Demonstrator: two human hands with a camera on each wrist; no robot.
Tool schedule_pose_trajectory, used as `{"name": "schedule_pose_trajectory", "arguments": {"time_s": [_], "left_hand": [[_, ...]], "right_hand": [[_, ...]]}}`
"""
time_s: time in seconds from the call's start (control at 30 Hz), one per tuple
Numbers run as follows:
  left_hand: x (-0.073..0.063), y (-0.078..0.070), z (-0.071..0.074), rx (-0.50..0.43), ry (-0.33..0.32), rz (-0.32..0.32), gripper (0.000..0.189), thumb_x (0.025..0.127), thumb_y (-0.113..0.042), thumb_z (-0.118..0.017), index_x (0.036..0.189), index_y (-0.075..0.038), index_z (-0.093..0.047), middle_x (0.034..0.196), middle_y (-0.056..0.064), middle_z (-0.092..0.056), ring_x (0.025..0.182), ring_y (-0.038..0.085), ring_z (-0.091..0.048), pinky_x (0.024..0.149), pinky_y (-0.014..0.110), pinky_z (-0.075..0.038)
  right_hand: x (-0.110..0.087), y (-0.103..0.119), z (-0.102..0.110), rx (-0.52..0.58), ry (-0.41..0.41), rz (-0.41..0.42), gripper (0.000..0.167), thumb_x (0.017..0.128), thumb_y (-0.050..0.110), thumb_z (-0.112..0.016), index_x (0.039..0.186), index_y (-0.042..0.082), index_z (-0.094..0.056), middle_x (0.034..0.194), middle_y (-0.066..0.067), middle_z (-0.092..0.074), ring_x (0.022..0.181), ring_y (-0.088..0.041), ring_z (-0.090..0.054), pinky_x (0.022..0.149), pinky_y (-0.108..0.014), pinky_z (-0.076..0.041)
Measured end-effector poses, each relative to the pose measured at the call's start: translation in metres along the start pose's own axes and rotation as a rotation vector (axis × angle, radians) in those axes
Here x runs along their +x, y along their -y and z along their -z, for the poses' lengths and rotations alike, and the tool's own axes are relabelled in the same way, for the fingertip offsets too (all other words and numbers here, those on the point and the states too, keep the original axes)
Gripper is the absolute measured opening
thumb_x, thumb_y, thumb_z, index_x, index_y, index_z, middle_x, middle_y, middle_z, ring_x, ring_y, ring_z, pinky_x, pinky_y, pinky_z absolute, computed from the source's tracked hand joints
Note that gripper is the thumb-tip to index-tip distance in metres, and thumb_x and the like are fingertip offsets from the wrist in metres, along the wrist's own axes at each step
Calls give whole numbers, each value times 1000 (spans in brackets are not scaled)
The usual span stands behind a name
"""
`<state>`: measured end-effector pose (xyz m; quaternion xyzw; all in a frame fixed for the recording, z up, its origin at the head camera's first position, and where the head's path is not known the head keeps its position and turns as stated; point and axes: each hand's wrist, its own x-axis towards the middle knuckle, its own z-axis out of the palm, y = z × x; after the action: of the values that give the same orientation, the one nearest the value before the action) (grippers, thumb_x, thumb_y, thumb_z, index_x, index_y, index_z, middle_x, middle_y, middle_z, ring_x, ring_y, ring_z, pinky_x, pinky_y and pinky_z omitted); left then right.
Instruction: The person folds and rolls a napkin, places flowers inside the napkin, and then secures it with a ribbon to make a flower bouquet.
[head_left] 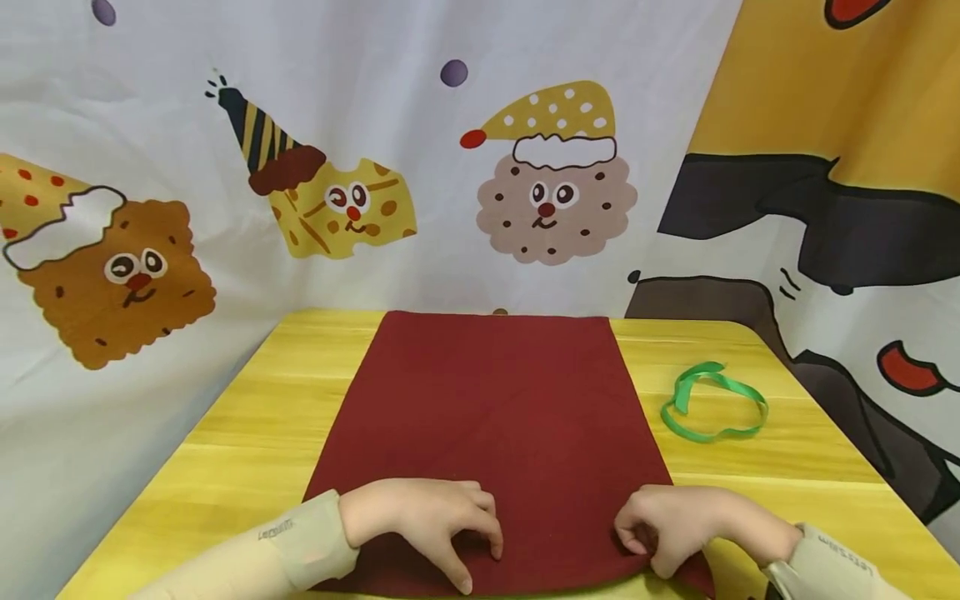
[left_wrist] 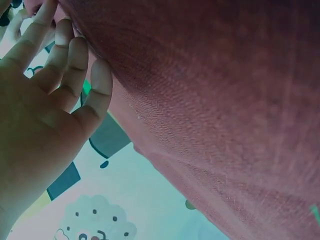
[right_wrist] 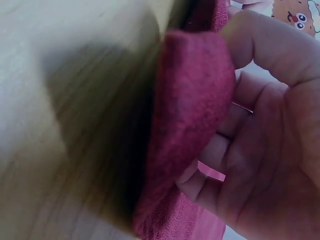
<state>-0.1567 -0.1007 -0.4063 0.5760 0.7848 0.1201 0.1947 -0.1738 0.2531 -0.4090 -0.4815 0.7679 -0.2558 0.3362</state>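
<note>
A dark red cloth [head_left: 498, 408] lies spread over the middle of the wooden table, its near edge towards me. My right hand [head_left: 678, 525] pinches this near edge close to the right corner and lifts it slightly. In the right wrist view, a fold of the cloth [right_wrist: 195, 95] stands up from the wood between thumb and curled fingers. Over the near left part of the cloth, my left hand [head_left: 435, 521] rests with loosely bent, spread fingers and fingertips at its surface. The left wrist view shows those fingers [left_wrist: 75, 60] alongside the fabric, holding nothing.
A loop of green ribbon [head_left: 716, 433] lies on the table [head_left: 247, 400] to the right of the cloth. Behind and beside the table hangs a white curtain [head_left: 360, 50] printed with cartoon biscuits and cheese.
</note>
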Motion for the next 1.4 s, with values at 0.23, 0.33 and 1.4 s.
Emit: {"name": "schedule_pose_trajectory", "arguments": {"time_s": [0.23,0.33,1.4], "left_hand": [[0,-4,6,74,-16,2,40,79,-47,-77,114,-30,-67,106,-17,-53,92,-5,-42,77,7,-34],[0,-5,7,92,-20,12,40,79,-47,-77,114,-30,-67,106,-17,-53,92,-5,-42,78,7,-34],[-7,-12,-1,114,-31,-7,38,84,-48,-72,117,-30,-65,105,-16,-52,88,-6,-42,76,5,-33]], "right_hand": [[-3,-3,1,35,12,-4,33,61,-11,-70,81,13,-59,66,18,-44,53,6,-34,44,-14,-32],[-3,-3,0,12,-10,-1,29,64,-3,-77,81,14,-61,67,20,-45,55,8,-36,46,-14,-36],[-10,-10,14,142,-102,-50,24,63,-13,-57,74,9,-57,64,17,-39,52,5,-29,44,-15,-25]]}}
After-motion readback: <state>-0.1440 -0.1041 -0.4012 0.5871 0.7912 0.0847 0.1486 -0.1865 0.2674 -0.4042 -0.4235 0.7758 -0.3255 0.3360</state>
